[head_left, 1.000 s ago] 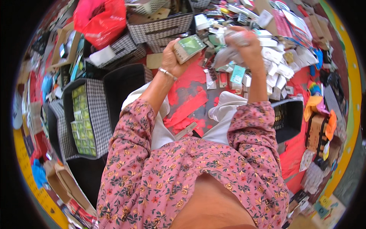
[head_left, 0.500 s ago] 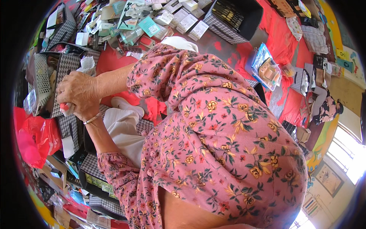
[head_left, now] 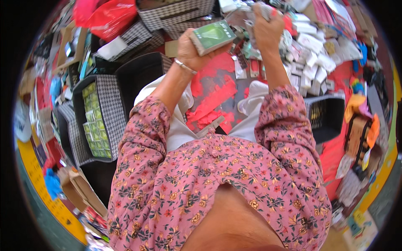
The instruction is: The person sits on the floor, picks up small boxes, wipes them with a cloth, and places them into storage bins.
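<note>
My left hand (head_left: 190,52) holds a small green box (head_left: 213,37), its fingers under and around it. A pale bulb-like picture shows on the box's upper face. Off to the right and farther out, my right hand (head_left: 269,30) is closed around crumpled translucent wrap (head_left: 263,11). Motion blurs that wrap and the fingertips. The two hands are apart. Below the right hand, small boxes and packets lie on the torn red floor covering (head_left: 213,98).
A houndstooth bin (head_left: 106,113) at the left holds rows of small green boxes. More patterned bins (head_left: 176,14) and a red plastic bag (head_left: 111,19) stand at the far left. White boxes (head_left: 312,62) are heaped at the right, near a dark bin (head_left: 328,119).
The view has swung round to face forward. My hands, close together at the left bins before, are now apart. The green box now shows in my left hand.
</note>
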`<act>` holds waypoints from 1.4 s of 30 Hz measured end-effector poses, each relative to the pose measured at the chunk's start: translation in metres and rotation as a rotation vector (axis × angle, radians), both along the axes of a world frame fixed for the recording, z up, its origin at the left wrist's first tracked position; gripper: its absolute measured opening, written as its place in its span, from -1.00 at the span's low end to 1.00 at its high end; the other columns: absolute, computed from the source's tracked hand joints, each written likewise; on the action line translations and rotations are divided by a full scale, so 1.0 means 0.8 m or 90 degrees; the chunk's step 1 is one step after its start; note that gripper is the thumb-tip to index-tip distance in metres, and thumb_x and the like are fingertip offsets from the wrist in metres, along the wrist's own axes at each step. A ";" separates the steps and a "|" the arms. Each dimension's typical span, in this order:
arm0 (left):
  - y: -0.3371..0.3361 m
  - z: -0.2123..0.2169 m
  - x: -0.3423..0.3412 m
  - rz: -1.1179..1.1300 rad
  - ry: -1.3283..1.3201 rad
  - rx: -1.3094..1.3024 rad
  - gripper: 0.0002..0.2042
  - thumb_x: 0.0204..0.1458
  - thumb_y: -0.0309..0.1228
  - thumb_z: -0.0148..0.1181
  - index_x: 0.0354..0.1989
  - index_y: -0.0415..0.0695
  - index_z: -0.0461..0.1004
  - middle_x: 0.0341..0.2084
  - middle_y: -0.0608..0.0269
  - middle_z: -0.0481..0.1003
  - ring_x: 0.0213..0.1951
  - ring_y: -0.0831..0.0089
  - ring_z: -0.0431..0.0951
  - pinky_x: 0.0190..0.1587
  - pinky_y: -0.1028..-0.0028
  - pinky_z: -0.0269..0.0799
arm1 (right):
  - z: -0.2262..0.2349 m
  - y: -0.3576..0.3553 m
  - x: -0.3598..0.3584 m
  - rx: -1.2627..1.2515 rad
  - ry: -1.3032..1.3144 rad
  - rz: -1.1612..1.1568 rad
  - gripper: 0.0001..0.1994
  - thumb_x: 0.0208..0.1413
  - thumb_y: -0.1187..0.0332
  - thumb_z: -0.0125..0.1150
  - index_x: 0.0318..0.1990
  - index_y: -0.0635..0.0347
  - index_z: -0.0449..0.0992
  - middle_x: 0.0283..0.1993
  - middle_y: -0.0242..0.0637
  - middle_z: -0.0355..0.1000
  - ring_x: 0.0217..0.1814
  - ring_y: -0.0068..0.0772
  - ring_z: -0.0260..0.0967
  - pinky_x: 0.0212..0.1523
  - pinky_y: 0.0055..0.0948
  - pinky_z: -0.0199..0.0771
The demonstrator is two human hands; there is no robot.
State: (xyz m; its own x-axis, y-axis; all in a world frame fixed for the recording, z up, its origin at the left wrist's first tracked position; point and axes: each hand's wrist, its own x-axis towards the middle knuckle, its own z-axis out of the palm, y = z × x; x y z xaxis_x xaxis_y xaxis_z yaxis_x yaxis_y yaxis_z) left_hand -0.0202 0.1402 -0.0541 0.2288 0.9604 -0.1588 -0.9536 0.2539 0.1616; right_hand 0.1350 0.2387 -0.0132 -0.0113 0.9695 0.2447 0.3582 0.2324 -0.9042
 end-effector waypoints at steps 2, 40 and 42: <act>-0.001 0.009 0.007 0.060 0.071 -0.064 -0.49 -0.02 -0.18 -0.24 0.03 -0.31 0.24 0.04 -0.10 0.27 0.11 -0.08 0.21 0.19 0.01 0.01 | 0.006 -0.016 -0.010 0.167 0.008 0.132 -0.91 -0.12 0.44 0.18 -0.42 0.21 0.44 -0.41 -0.34 0.42 -0.41 -0.48 0.37 -0.46 -0.49 0.34; 0.008 0.009 0.005 0.055 0.740 0.235 -0.08 -0.46 -0.43 0.36 0.19 -0.18 -0.03 -0.03 0.19 0.27 0.00 0.45 0.30 0.07 0.51 0.21 | 0.010 0.025 0.028 -0.104 -0.079 0.067 -0.75 -0.11 0.30 0.22 -0.29 0.23 0.45 -0.36 -0.26 0.43 -0.41 -0.29 0.41 -0.34 -0.37 0.40; 0.010 0.014 0.003 0.071 0.575 0.216 -0.07 -0.35 -0.43 0.36 0.22 -0.11 -0.14 -0.01 0.20 0.23 0.04 0.44 0.25 0.09 0.50 0.19 | 0.007 0.016 0.026 -0.281 0.174 0.084 -0.67 -0.09 0.19 0.24 -0.25 0.24 0.45 -0.34 -0.29 0.44 -0.43 -0.36 0.40 -0.33 -0.40 0.41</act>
State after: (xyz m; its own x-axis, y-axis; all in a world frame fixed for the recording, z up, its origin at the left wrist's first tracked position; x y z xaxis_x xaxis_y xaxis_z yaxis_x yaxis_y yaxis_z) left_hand -0.0178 0.1482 -0.0429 0.0608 0.9964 0.0594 -0.4497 -0.0258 0.8928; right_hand 0.1557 0.2518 -0.0080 -0.1337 0.9755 -0.1748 0.0898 -0.1637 -0.9824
